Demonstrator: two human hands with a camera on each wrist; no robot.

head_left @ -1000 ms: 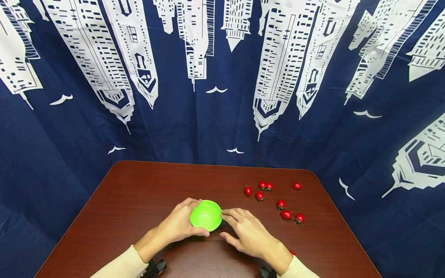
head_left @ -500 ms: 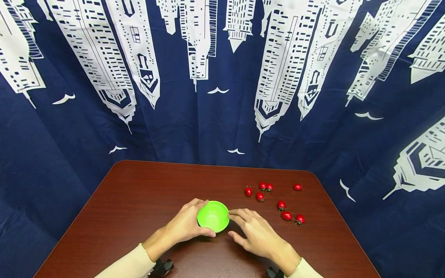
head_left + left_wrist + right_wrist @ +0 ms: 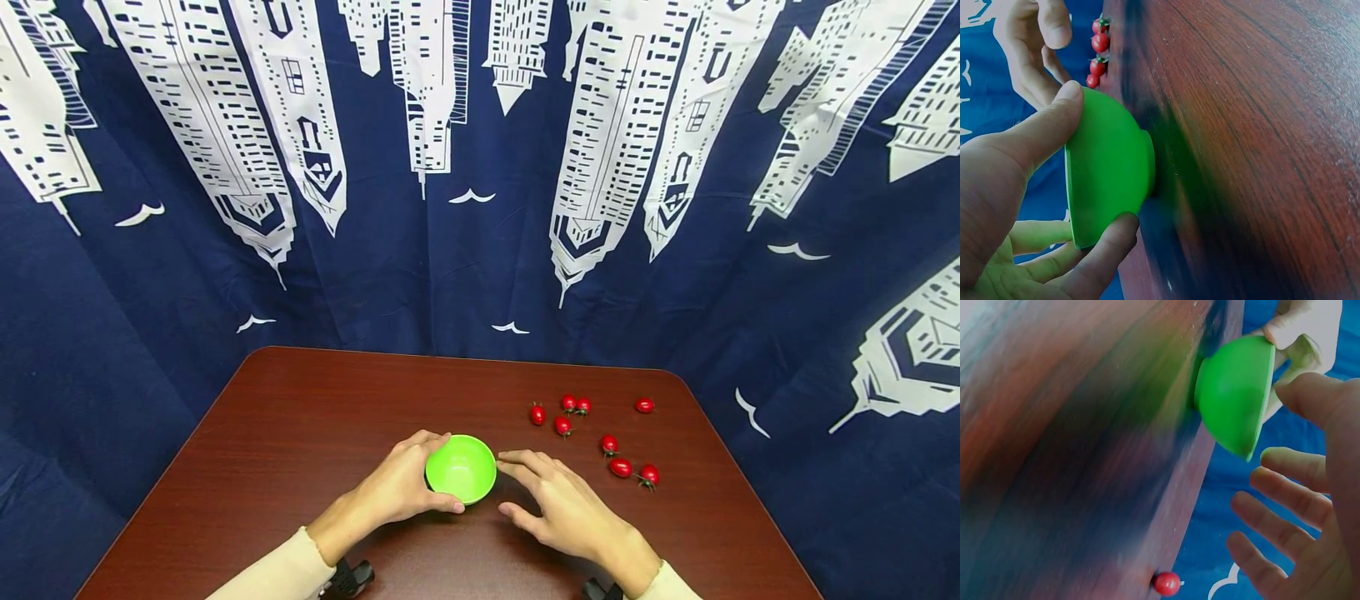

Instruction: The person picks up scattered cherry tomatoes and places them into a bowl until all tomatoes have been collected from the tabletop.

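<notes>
Now your left hand (image 3: 405, 483) has the green bowl (image 3: 461, 468) gripped, thumb at the near rim, fingers round its left side. That bowl is upright between your two hands, low at the brown table (image 3: 315, 417); whether its foot touches, I can't tell. Your right hand (image 3: 562, 508) is wide and loose, holding nothing, fingertips just beside the bowl's right rim. Off to the right, red tomatoes (image 3: 620, 467) lie scattered before the navy skyline cloth (image 3: 375, 275).

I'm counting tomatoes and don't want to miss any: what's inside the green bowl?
Inside the green bowl, the head view shows only bare green inner surface. The left hand covers part of the rim, so that bit cannot be seen.
</notes>
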